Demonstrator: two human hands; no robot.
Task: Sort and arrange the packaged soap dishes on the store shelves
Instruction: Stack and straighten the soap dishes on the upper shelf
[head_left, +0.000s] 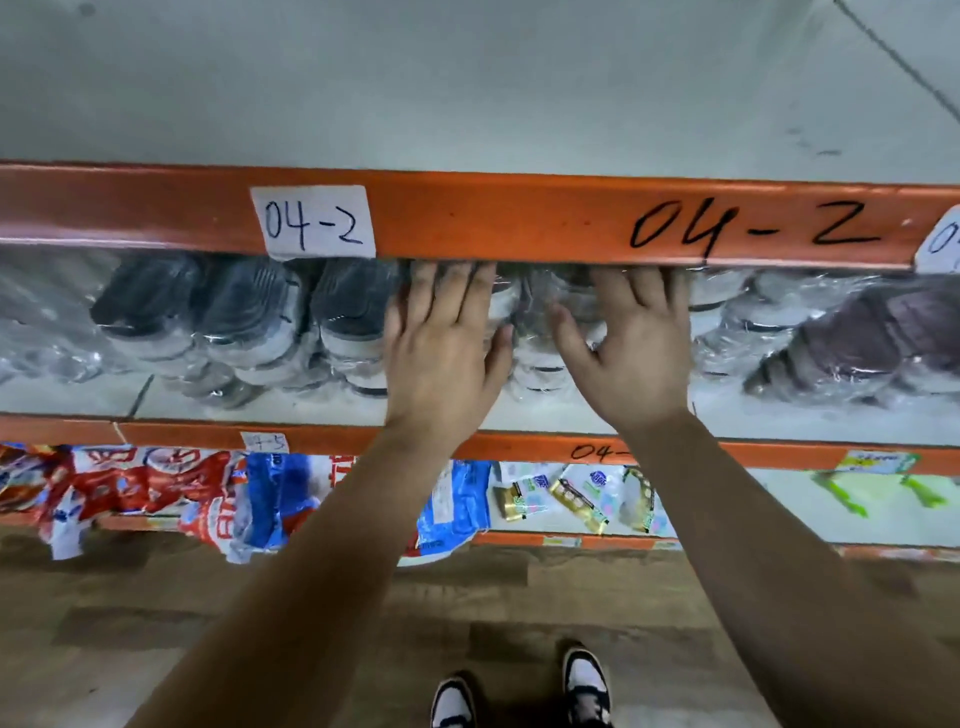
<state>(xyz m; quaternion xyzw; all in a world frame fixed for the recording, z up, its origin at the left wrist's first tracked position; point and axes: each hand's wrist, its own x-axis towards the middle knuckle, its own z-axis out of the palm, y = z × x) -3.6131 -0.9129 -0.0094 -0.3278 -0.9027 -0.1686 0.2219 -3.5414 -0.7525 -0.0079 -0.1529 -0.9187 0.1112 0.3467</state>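
Observation:
Clear-wrapped soap dishes, dark grey on white bases, are stacked along the middle shelf (67, 395). One group (249, 322) lies to the left, another pile (540, 353) sits between my hands, and more packs (748, 312) lie to the right. My left hand (441, 348) lies flat with straight fingers against the packs, fingertips hidden under the orange beam. My right hand (634, 343) is spread the same way just right of it, thumb out toward the middle pile. Neither hand grips anything.
The orange beam (493, 218) marked 04-2 overhangs the shelf opening. A brownish wrapped pack (872, 338) lies at the far right. The lower shelf holds red and blue bags (156, 488), small gold sachets (571, 499) and green items (883, 491). My shoes (519, 691) stand on wood flooring.

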